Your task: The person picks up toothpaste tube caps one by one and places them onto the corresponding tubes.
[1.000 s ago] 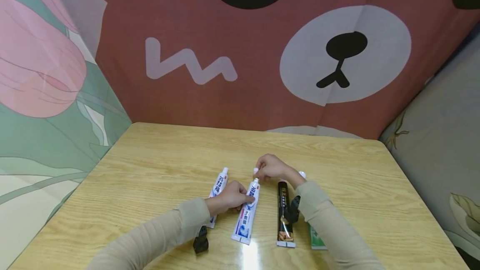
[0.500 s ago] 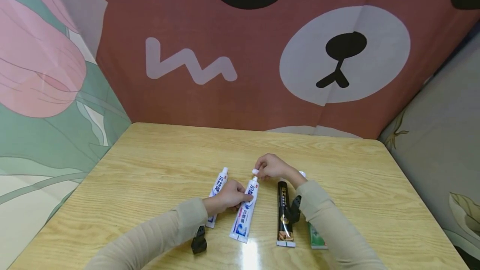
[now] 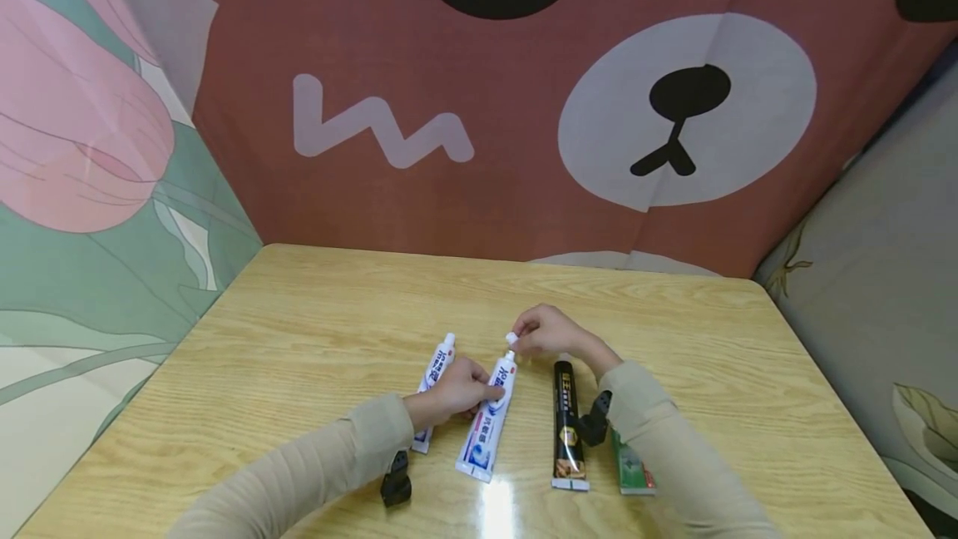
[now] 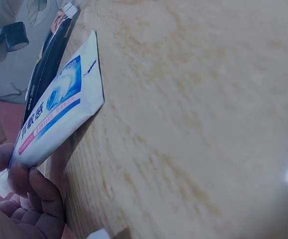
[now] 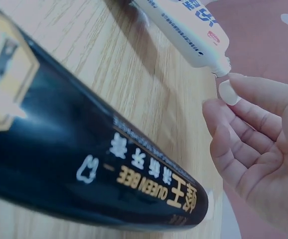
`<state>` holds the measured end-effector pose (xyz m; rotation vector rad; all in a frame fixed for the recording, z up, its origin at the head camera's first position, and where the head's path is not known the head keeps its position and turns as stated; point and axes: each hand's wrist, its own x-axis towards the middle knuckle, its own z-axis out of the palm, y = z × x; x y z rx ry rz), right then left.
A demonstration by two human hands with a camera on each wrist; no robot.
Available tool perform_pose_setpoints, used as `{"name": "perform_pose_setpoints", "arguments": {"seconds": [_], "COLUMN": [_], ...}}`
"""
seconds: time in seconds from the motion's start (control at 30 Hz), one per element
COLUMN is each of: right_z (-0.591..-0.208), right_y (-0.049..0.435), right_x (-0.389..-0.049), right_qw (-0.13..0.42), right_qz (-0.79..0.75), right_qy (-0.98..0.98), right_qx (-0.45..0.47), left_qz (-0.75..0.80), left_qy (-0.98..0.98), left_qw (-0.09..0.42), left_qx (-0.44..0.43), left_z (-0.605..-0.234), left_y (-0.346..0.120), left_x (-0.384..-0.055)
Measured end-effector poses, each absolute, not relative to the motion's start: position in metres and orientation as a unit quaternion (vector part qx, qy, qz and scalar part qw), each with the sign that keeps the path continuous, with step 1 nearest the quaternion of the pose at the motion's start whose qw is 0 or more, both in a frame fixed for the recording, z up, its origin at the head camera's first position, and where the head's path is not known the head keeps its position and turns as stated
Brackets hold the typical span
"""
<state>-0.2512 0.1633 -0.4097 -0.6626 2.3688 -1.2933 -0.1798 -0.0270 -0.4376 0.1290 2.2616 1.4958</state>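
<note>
My left hand (image 3: 460,389) pinches a white and blue toothpaste tube (image 3: 485,439) between thumb and fingers, near its upper half. In the left wrist view the flat end of this tube (image 4: 69,87) slopes down toward the wood. Just beyond the tube's mouth, the thumb and forefinger of my right hand (image 3: 550,331) pinch a small white cap (image 5: 229,93). A narrow gap separates the cap from the bare nozzle (image 5: 222,67) in the right wrist view. Partly behind the left hand lies a second white toothpaste tube (image 3: 437,368) with its cap on.
A black toothpaste tube (image 3: 566,431) lies on the wooden table (image 3: 337,298), right of the held one. Farther right is a green package (image 3: 633,468), mostly covered by the right sleeve (image 3: 674,447). A printed brown cloth (image 3: 509,190) hangs behind the table.
The held tube has shifted slightly left. The cap has turned in the right fingers while staying just off the nozzle. My right forearm has moved slightly right, uncovering more of the green package.
</note>
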Motion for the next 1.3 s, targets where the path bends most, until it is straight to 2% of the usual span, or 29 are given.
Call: {"name": "perform_pose_setpoints", "arguments": {"seconds": [0.83, 1.3], "right_z": [-0.418, -0.424], "right_y": [0.162, 0.163], "right_x": [-0.246, -0.243], "right_qw": [0.179, 0.198], "right_qz": [-0.533, -0.563], "right_qy": [0.807, 0.786], "right_qx": [-0.178, -0.161], "left_qz": [0.529, 0.521], "left_qy": [0.821, 0.827], "left_qw": [0.206, 0.206], "left_qx": [0.049, 0.054], "left_z": [-0.428, -0.432], "left_y": [-0.026, -0.023], "left_x": [-0.184, -0.184]}}
